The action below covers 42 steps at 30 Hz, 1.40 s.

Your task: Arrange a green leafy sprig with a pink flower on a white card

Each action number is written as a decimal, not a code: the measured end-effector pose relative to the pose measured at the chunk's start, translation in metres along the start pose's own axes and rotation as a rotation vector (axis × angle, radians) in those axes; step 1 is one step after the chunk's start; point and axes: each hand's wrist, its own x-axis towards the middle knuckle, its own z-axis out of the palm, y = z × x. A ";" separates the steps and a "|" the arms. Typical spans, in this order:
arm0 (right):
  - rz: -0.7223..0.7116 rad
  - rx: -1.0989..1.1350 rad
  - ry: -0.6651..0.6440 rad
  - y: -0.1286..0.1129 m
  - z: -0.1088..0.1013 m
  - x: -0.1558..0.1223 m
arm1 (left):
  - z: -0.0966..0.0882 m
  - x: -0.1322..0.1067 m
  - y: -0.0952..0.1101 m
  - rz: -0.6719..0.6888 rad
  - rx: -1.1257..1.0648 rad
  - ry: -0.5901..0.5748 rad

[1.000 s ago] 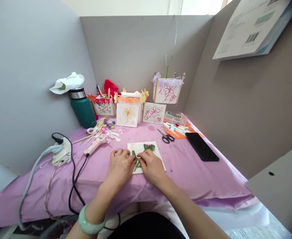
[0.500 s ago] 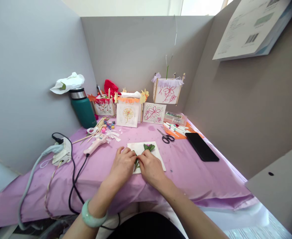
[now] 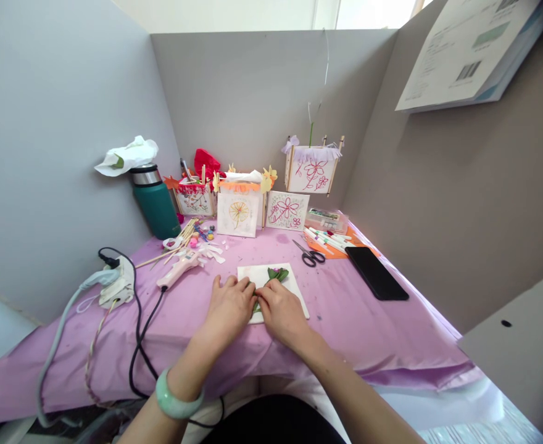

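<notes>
A white square board (image 3: 296, 285) lies near the front edge of the table, and a green leafy sprig with a bit of purple at its head (image 3: 277, 273) rests over it. My right hand (image 3: 282, 310) pinches the sprig's stem between thumb and fingers. Close against it, my left hand (image 3: 232, 304) bends its fingers down on the lower green leaves, with the thumb mostly hidden. Both hands meet over the lower middle of the board. Stem and leaf ends are partly covered by the fingers.
Scissors (image 3: 309, 254) and a black phone (image 3: 376, 273) lie to the right. A pink glue gun (image 3: 180, 269), wooden sticks (image 3: 184, 237), a power strip (image 3: 120, 282) with cables and a teal bottle (image 3: 155, 203) are left. Decorated boxes (image 3: 237, 216) and markers (image 3: 329, 239) stand or lie behind.
My left hand has spread its fingers slightly flatter and shifted a little over the lower leaves. My right hand keeps its pinch with almost no movement.
</notes>
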 end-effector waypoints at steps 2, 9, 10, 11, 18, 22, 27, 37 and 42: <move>0.016 0.155 0.017 0.009 -0.009 0.001 | -0.001 0.000 0.000 -0.010 -0.018 -0.017; 0.026 0.297 0.089 0.034 -0.043 -0.021 | 0.006 -0.002 -0.001 -0.019 -0.068 -0.024; -0.028 0.267 0.081 0.033 -0.044 -0.026 | 0.006 -0.002 -0.001 -0.018 -0.069 -0.027; -0.092 0.225 0.069 0.031 -0.045 -0.031 | 0.007 -0.003 -0.001 -0.017 -0.070 -0.028; -0.248 -0.089 -0.052 0.017 -0.045 -0.048 | 0.008 -0.004 -0.002 -0.026 -0.068 -0.048; -0.273 -0.081 -0.036 0.009 -0.044 -0.051 | 0.010 -0.004 -0.002 -0.029 -0.069 -0.059; -0.289 -0.098 -0.116 0.006 -0.033 -0.062 | 0.011 -0.004 -0.003 -0.040 -0.084 -0.080; -0.222 -0.125 -0.054 0.006 -0.042 -0.062 | 0.004 -0.005 -0.011 -0.094 -0.193 0.049; -0.260 -0.120 -0.061 -0.002 -0.036 -0.059 | -0.001 -0.010 0.002 -0.022 -0.198 0.151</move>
